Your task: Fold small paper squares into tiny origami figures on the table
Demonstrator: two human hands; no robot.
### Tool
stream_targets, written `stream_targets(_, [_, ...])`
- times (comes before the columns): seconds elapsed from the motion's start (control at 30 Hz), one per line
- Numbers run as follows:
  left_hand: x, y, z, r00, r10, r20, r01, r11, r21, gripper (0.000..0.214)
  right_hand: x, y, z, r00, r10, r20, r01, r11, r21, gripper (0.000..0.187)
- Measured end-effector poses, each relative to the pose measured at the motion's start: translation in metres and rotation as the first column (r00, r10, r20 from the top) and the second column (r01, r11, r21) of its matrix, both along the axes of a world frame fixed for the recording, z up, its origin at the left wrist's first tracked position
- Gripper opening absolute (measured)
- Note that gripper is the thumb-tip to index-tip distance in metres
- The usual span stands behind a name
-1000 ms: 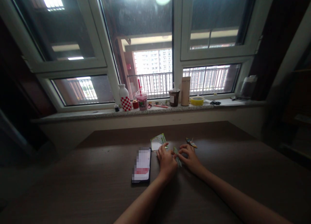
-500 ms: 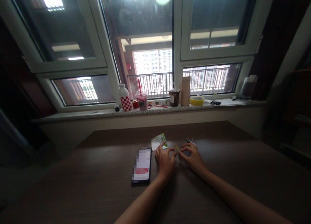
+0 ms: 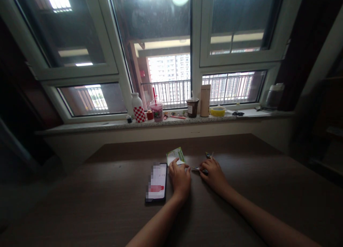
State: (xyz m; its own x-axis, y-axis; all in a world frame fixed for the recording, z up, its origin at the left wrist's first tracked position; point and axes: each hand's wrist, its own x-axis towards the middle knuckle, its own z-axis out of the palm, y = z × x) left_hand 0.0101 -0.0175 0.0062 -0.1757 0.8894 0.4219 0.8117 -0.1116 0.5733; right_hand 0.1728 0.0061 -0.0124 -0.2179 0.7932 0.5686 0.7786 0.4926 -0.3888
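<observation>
My right hand (image 3: pixel 213 172) rests low over the table, closed on a slim tool (image 3: pixel 196 169) with a pale metallic tip and a dark end. That tip points left, toward my left hand (image 3: pixel 180 177). The fingers of my left hand are bent, thumb and forefinger close together; anything small between them is too hard to make out. Beyond its fingertips lies a white and green printed card (image 3: pixel 175 155), partly covered by the hand. Just past my right fingers is a small dark and yellow object (image 3: pixel 208 155).
Left of my left hand lies a phone (image 3: pixel 157 182) with its screen lit. On the windowsill (image 3: pixel 112 125) stand a checkered bottle (image 3: pixel 139 113), a pink drink cup (image 3: pixel 157 111), a dark drink cup (image 3: pixel 192 107), a tan flask (image 3: pixel 205 100), yellow tape (image 3: pixel 217 112) and black scissors (image 3: pixel 238 113).
My hands have moved slightly apart. The small yellow-green piece between my fingertips no longer shows. The slim tool now shows in my right hand.
</observation>
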Motion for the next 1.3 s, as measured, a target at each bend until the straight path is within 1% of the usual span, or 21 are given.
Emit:
stream_targets(0.13, [-0.001,0.000,-0.002,0.998,0.010,-0.054,-0.011,1.000,-0.016,0.015,0.001,0.002,-0.001,1.000,0.021,0.012,-0.021,0.999,-0.047,0.009])
stream_targets(0.3, [-0.002,0.002,-0.005,0.995,-0.021,-0.096,0.016,0.998,-0.058,0.015,0.001,0.004,-0.003,0.999,0.042,-0.004,-0.042,0.997,-0.066,0.010])
stream_targets(0.4, [-0.001,0.001,-0.006,0.995,-0.050,-0.092,0.043,0.996,-0.075,0.015,-0.001,0.001,-0.002,0.999,0.053,0.000,-0.053,0.996,-0.071,0.010])
stream_targets(0.63, [0.000,0.000,-0.006,0.992,-0.073,-0.099,0.065,0.994,-0.086,0.016,-0.002,-0.002,0.001,0.984,0.179,-0.004,-0.179,0.979,-0.103,0.017])
stream_targets(0.7, [0.000,0.001,-0.005,0.991,-0.075,-0.107,0.065,0.993,-0.094,0.015,-0.001,0.000,0.000,0.986,0.163,-0.016,-0.164,0.980,-0.113,0.016])
stream_targets(0.83, [0.000,0.001,-0.004,0.989,-0.072,-0.127,0.059,0.992,-0.108,0.018,0.000,0.005,-0.003,0.996,0.073,-0.044,-0.079,0.984,-0.162,0.011])
stream_targets(0.93, [0.000,0.001,-0.003,0.988,-0.071,-0.134,0.057,0.992,-0.109,0.020,-0.001,0.008,-0.005,0.999,0.008,-0.050,-0.019,0.972,-0.234,0.011])
stream_targets(1.03, [-0.001,0.001,-0.002,0.985,-0.082,-0.149,0.064,0.990,-0.126,0.015,-0.002,0.009,-0.004,0.999,-0.042,-0.034,0.030,0.959,-0.281,0.011])
stream_targets(1.2, [-0.001,0.000,0.001,0.975,-0.112,-0.192,0.081,0.984,-0.160,0.017,-0.004,0.011,-0.005,0.998,-0.061,-0.013,0.054,0.952,-0.303,0.010])
stream_targets(1.3, [0.000,-0.001,0.002,0.971,-0.118,-0.209,0.084,0.983,-0.165,0.017,-0.005,0.011,-0.007,0.998,-0.064,-0.011,0.058,0.956,-0.288,0.010])
